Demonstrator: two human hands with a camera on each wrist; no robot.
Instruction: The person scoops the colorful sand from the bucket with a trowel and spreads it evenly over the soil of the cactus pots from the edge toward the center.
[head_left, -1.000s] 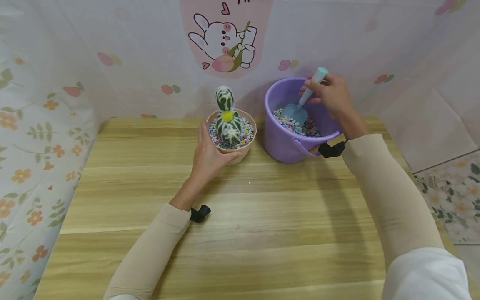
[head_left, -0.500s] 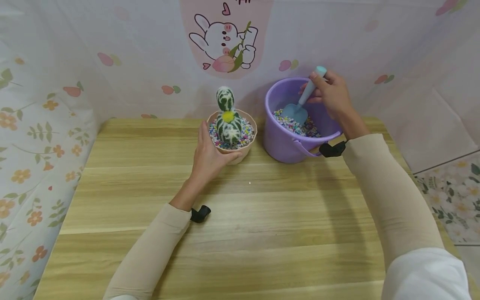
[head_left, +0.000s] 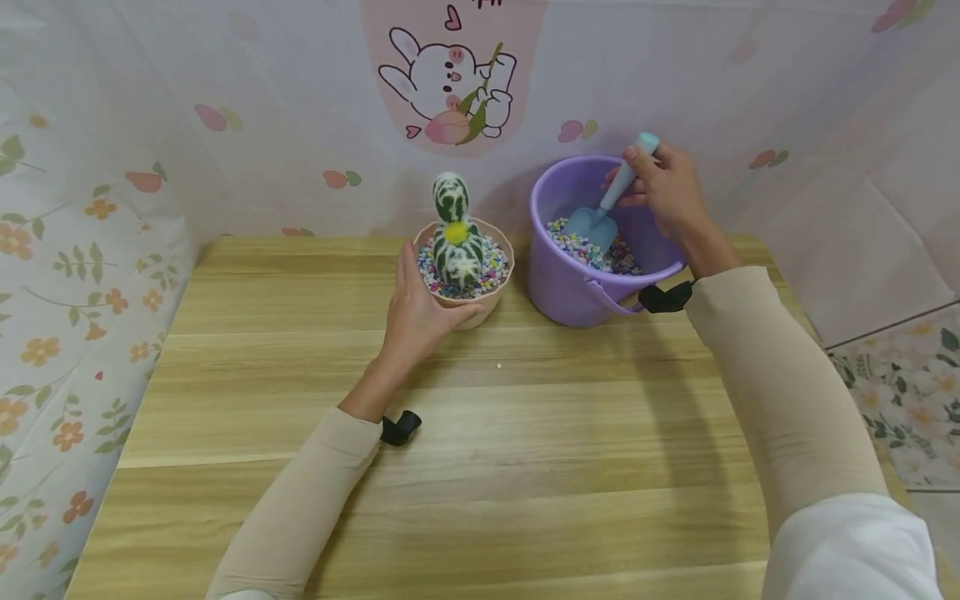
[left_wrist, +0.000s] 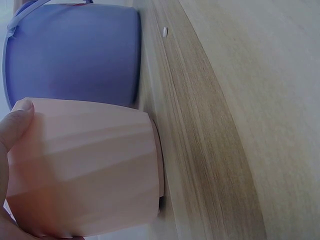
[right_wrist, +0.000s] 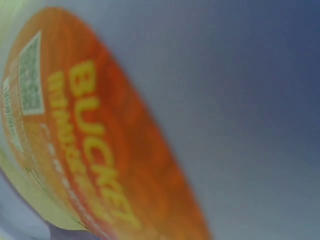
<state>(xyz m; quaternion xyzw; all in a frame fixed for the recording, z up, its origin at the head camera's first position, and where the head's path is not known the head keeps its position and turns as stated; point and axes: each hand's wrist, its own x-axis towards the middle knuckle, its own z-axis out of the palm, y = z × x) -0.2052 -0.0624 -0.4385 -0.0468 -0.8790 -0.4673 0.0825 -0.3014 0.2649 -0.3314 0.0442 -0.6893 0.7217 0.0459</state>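
Note:
A light blue toy shovel slants into the purple bucket, its blade resting on multicoloured pebbles. My right hand grips the shovel's handle above the bucket's rim. My left hand holds the near left side of a peach flowerpot, thumb at the front. In the pot a green and white cactus with a yellow flower stands among similar pebbles. The left wrist view shows the flowerpot upright on the table. Only the bucket's side with an orange label fills the right wrist view.
One loose pebble lies on the wooden table in front of the pot. A printed cloth backdrop rises right behind the table. The bucket's handle hangs down at its front.
The shovel has shifted very slightly to the right within the bucket, along with my right hand. My left hand and the flowerpot have stayed in place.

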